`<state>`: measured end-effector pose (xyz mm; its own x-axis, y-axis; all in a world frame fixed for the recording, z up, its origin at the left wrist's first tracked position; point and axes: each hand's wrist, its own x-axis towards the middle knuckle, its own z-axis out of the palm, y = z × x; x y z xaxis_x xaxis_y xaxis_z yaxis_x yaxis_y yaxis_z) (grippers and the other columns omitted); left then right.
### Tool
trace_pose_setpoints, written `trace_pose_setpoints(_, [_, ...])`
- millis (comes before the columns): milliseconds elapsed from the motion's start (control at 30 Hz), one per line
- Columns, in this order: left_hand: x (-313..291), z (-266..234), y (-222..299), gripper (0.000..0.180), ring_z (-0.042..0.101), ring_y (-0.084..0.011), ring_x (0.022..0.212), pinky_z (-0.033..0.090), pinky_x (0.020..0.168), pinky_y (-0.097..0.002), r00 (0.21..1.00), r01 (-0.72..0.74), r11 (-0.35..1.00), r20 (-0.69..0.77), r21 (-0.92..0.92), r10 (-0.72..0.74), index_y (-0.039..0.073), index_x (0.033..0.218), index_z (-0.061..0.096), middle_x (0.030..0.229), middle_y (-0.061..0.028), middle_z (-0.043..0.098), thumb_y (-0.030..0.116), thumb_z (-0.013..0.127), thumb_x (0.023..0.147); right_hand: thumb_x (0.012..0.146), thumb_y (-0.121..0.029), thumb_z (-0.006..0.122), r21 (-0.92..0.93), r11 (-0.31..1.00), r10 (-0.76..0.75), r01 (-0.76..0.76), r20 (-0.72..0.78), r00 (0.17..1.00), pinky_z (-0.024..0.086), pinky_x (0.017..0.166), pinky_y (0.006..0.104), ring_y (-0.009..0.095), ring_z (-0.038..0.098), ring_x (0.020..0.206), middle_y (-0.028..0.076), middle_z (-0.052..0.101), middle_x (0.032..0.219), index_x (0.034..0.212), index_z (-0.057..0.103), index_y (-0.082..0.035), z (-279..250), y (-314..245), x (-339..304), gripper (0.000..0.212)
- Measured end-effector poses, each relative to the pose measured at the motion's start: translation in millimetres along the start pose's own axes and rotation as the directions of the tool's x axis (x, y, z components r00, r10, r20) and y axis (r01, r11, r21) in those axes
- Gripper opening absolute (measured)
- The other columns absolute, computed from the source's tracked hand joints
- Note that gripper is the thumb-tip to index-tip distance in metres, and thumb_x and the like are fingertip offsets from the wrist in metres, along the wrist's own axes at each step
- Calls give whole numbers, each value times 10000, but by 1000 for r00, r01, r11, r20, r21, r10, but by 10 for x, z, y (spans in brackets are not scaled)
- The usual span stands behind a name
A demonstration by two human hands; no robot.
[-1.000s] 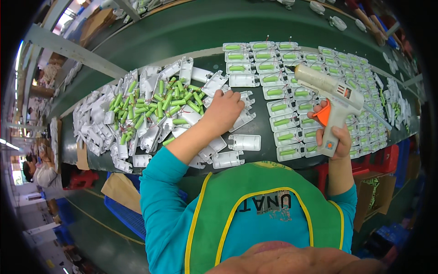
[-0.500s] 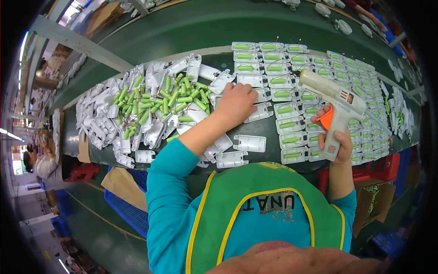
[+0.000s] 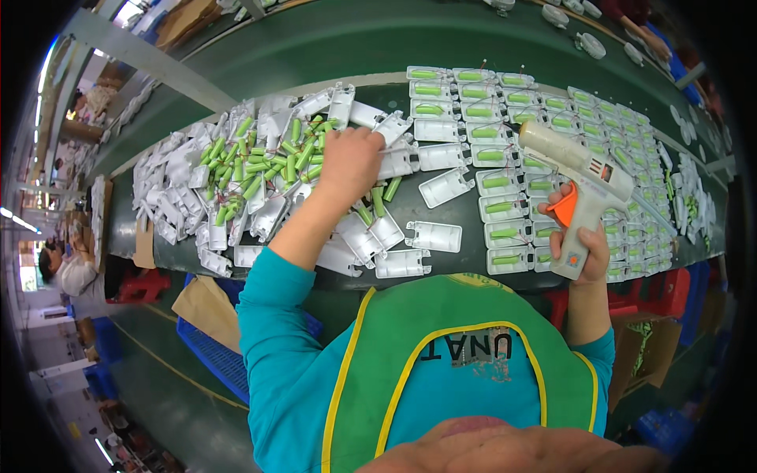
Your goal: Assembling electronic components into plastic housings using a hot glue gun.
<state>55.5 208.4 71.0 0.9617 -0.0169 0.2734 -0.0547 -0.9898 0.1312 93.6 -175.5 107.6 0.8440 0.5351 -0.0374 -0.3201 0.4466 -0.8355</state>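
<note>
My left hand (image 3: pixel 352 167) reaches into a heap of green battery cells (image 3: pixel 292 167) and white plastic cases (image 3: pixel 189 175). Its fingers are bent downward and closed, and their tips are hidden, so what they hold cannot be made out. A few cells (image 3: pixel 378 202) lie just right of that wrist. In my right hand (image 3: pixel 593 251) is a pale glue gun (image 3: pixel 587 189) with an orange trigger, its nozzle pointing up and left over rows of cases with cells in them (image 3: pixel 499 208). Several cases without cells, such as one open case (image 3: pixel 446 188), lie between heap and rows.
A green conveyor belt (image 3: pixel 331 49) runs behind the dark worktable, with round white parts (image 3: pixel 590 46) at its far right. Below the table are a blue crate (image 3: pixel 213 356), red stools (image 3: pixel 669 293) and a cardboard box (image 3: pixel 645 355). Another person (image 3: pixel 643 31) is at the upper right.
My left hand has moved left from beside the cases without cells into the heap. Some cells now lie nearer the heap's right edge. My right hand and the glue gun have hardly moved.
</note>
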Motion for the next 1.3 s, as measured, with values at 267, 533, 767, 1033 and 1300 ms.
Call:
trace_pose_setpoints(267, [-165,153,695,79,630,-282,788,441,719,-439,978,-64,939,168,-337,127,116,809,662,795,-60,662,181,636,772,779,-192,609,7,1000,-21,21,-21,1000,575,530,276,342,530,1181,207,511,1236,1356,337,46,-26,24,-144,681])
trace_pose_setpoints(533, [-218,426,866,76,580,-253,800,373,729,-420,983,-155,978,82,-139,167,137,820,623,779,-37,597,158,656,755,779,-187,608,1,999,-46,46,-15,999,576,529,264,347,533,1171,207,506,1224,1342,351,50,-39,14,-247,663])
trace_pose_setpoints(767, [-174,358,901,215,565,-262,872,394,754,-422,981,-166,977,80,-135,177,130,936,616,900,-58,574,168,685,736,779,-192,609,31,999,-42,43,-23,999,576,532,263,341,537,1168,205,507,1226,1347,349,49,-47,30,-238,669])
trace_pose_setpoints(1033, [-210,428,905,290,542,-262,953,408,777,-409,984,-133,985,104,-113,145,125,999,604,1004,-63,552,186,712,737,773,-188,607,29,999,-20,21,-25,999,582,538,263,339,533,1174,200,513,1220,1350,347,47,-71,44,-213,675])
trace_pose_setpoints(1300, [-64,523,801,271,524,-237,997,394,797,-387,965,-238,960,73,-145,251,127,988,622,1060,-39,550,174,716,738,764,-180,606,42,999,-6,7,-17,1000,587,536,269,340,531,1167,202,506,1220,1343,348,44,-37,70,-173,672])
